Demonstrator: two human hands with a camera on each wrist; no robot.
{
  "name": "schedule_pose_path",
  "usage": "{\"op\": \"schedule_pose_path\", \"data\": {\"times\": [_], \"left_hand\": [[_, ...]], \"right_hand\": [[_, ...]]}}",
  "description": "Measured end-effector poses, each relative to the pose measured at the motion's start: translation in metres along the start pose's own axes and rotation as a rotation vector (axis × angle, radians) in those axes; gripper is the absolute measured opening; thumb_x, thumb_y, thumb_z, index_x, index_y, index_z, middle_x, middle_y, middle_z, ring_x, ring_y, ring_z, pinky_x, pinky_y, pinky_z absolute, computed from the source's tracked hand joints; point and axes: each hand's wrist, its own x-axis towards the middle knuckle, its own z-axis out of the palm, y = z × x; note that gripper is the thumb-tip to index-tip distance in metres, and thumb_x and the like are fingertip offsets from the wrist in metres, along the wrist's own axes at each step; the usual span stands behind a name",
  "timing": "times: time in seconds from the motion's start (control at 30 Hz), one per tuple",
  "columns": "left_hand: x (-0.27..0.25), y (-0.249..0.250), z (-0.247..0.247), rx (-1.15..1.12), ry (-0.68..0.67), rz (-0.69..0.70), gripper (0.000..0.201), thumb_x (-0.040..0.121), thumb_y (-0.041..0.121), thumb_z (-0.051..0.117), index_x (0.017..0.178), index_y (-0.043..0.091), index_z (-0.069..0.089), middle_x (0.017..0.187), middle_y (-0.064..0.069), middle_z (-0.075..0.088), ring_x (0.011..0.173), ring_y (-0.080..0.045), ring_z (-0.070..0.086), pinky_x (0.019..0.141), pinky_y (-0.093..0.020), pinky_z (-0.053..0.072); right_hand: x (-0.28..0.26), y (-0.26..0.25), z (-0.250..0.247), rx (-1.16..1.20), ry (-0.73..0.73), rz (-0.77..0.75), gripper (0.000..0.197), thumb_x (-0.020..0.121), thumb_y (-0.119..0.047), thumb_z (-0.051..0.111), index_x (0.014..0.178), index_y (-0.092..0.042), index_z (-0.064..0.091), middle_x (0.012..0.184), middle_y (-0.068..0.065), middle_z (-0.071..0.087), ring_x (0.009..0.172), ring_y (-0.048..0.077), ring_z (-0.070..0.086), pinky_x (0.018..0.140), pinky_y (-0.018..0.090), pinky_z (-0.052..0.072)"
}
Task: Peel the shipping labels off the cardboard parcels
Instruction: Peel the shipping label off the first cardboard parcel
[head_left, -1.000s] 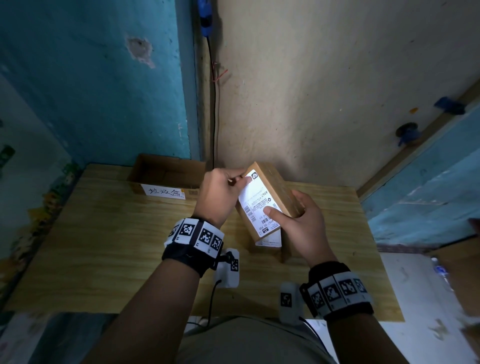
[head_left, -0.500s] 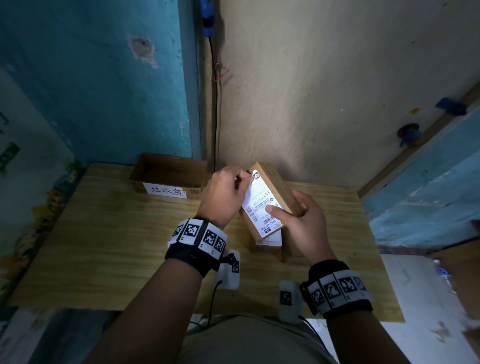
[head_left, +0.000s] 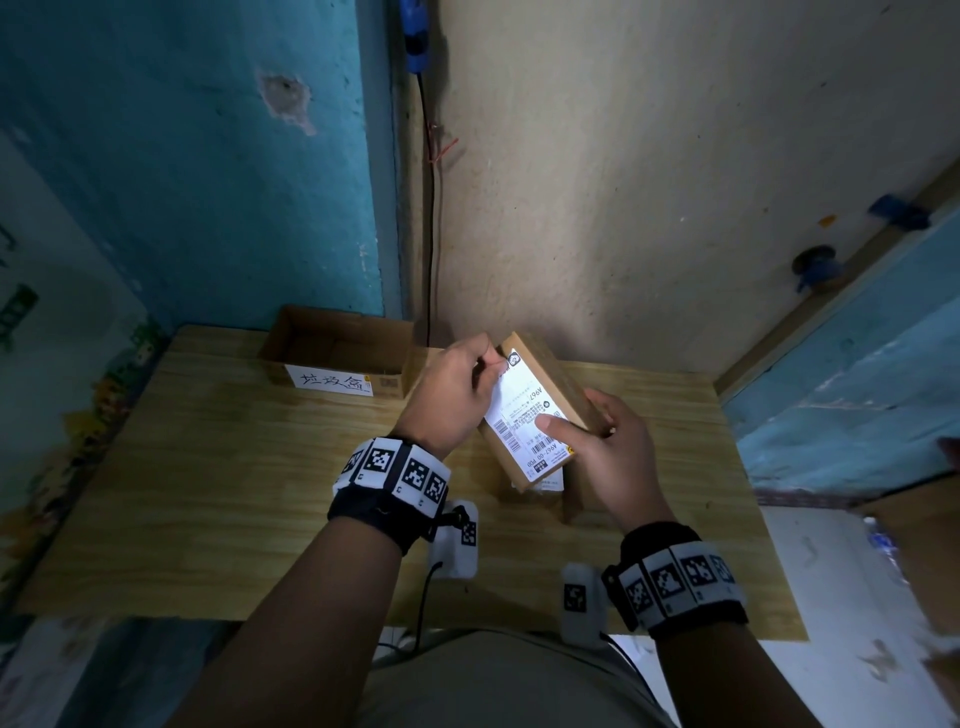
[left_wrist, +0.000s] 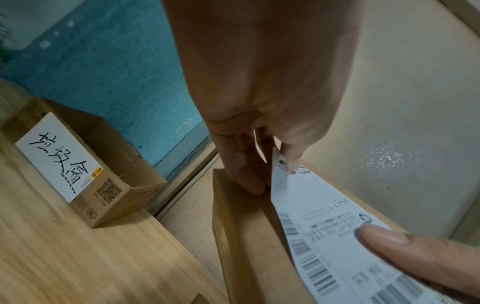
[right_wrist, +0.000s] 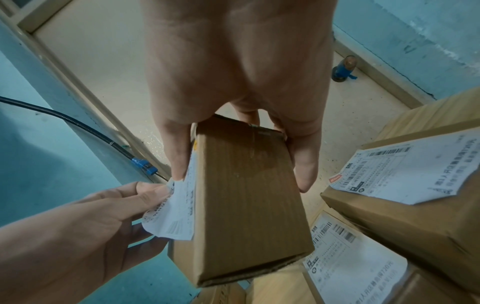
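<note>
Cardboard parcel (head_left: 558, 387) sits up in the air above the wooden counter (head_left: 208, 467), tilted, and I hold it in both hands. My right hand (head_left: 610, 457) is wrapped round the near end of the parcel, with the thumb pressed flat on the white shipping label (head_left: 524, 415) and the other fingers (right_wrist: 303, 164) curled along the far side. My left hand (head_left: 452, 397) pinches the far corner of the label between thumb and fingertips. From the left wrist view I can see that corner of the label (left_wrist: 298, 185) lifted off the brown card, while the rest under my thumb is stuck down. One left finger (left_wrist: 241, 174) also rests on the side of the parcel.

At the back left of the counter stands an open cardboard box (head_left: 337, 353) with a white paper on its front, with black handwriting on it. Just under the held parcel lies another parcel (head_left: 540, 486) on the counter. In the right wrist view, more parcels (right_wrist: 405, 205) with white labels are stacked below my right hand. A black cable (head_left: 428, 234) runs down the wall corner behind the counter.
</note>
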Motion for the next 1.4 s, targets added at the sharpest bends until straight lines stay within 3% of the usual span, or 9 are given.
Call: {"op": "schedule_pose_path", "data": {"times": [0.37,0.47,0.57,0.63,0.77,0.93,1.13,1.23,1.4], "left_hand": [[-0.002,0.006,-0.002,0.101,0.086,-0.042,0.014,0.098,0.028,0.058,0.085,0.026,0.058,0.094,0.007,0.068,0.083,-0.008,0.064,0.058,-0.023,0.047],[-0.002,0.004,-0.001,0.133,0.142,0.017,0.01,0.096,0.027,0.059,0.086,0.029,0.056,0.094,0.013,0.063,0.089,-0.009,0.062,0.084,-0.039,0.052],[-0.001,0.004,-0.001,0.176,0.101,0.023,0.006,0.095,0.029,0.059,0.101,0.028,0.061,0.108,0.014,0.061,0.109,-0.01,0.052,0.103,-0.04,0.032],[-0.001,0.002,-0.002,0.157,0.09,0.011,0.01,0.093,0.028,0.063,0.103,0.028,0.064,0.119,0.01,0.056,0.118,-0.012,0.046,0.107,-0.044,0.031],[0.0,-0.004,-0.007,0.007,0.096,-0.047,0.014,0.083,0.025,0.077,0.082,0.035,0.067,0.123,0.009,0.044,0.122,-0.013,0.046,0.104,-0.052,0.042],[0.001,-0.001,-0.01,-0.137,0.131,-0.112,0.009,0.079,0.021,0.081,0.079,0.018,0.073,0.117,0.005,0.051,0.119,-0.012,0.05,0.105,-0.038,0.044],[-0.001,-0.004,-0.009,-0.074,0.16,0.017,0.012,0.081,0.014,0.078,0.078,0.013,0.067,0.114,0.001,0.05,0.113,-0.014,0.051,0.097,-0.024,0.045],[0.0,-0.005,-0.007,-0.024,0.121,0.091,0.016,0.084,0.01,0.074,0.077,0.014,0.06,0.11,0.0,0.048,0.108,-0.016,0.051,0.095,-0.025,0.045],[-0.002,-0.003,-0.008,-0.042,0.097,0.031,0.016,0.087,0.012,0.072,0.08,0.013,0.058,0.117,0.004,0.047,0.11,-0.009,0.049,0.086,0.001,0.035]], "right_hand": [[0.001,0.003,0.004,0.024,0.032,0.016,0.039,0.076,-0.022,0.093,0.103,-0.034,0.067,0.096,-0.012,0.078,0.085,0.002,0.076,0.076,0.03,0.061],[0.003,0.004,0.006,0.028,0.044,0.012,0.039,0.075,-0.027,0.094,0.101,-0.036,0.066,0.101,-0.01,0.078,0.089,0.004,0.076,0.08,0.034,0.063],[0.002,0.002,0.006,0.029,0.04,0.011,0.038,0.076,-0.029,0.092,0.102,-0.035,0.065,0.102,-0.009,0.078,0.09,0.006,0.076,0.081,0.036,0.063],[0.001,-0.001,0.005,0.026,0.029,0.007,0.037,0.078,-0.028,0.091,0.102,-0.036,0.064,0.101,-0.01,0.077,0.088,0.003,0.075,0.078,0.031,0.062],[-0.005,-0.004,0.001,0.007,0.0,-0.014,0.038,0.078,-0.019,0.091,0.095,-0.037,0.063,0.096,-0.016,0.075,0.082,-0.007,0.072,0.066,0.012,0.054],[-0.007,-0.006,0.002,-0.045,-0.026,-0.04,0.04,0.075,-0.022,0.093,0.093,-0.042,0.063,0.094,-0.018,0.075,0.086,-0.007,0.071,0.069,0.012,0.054],[-0.008,-0.007,0.004,-0.043,-0.024,-0.053,0.037,0.076,-0.021,0.093,0.092,-0.039,0.065,0.093,-0.016,0.076,0.084,-0.005,0.072,0.067,0.012,0.055],[-0.007,-0.008,0.005,-0.025,-0.022,-0.04,0.034,0.078,-0.018,0.091,0.092,-0.036,0.067,0.093,-0.013,0.076,0.081,-0.005,0.072,0.063,0.01,0.053],[-0.007,-0.009,0.005,-0.002,-0.039,-0.027,0.032,0.08,-0.016,0.09,0.093,-0.034,0.068,0.091,-0.015,0.076,0.077,-0.008,0.071,0.059,0.008,0.05]]}}
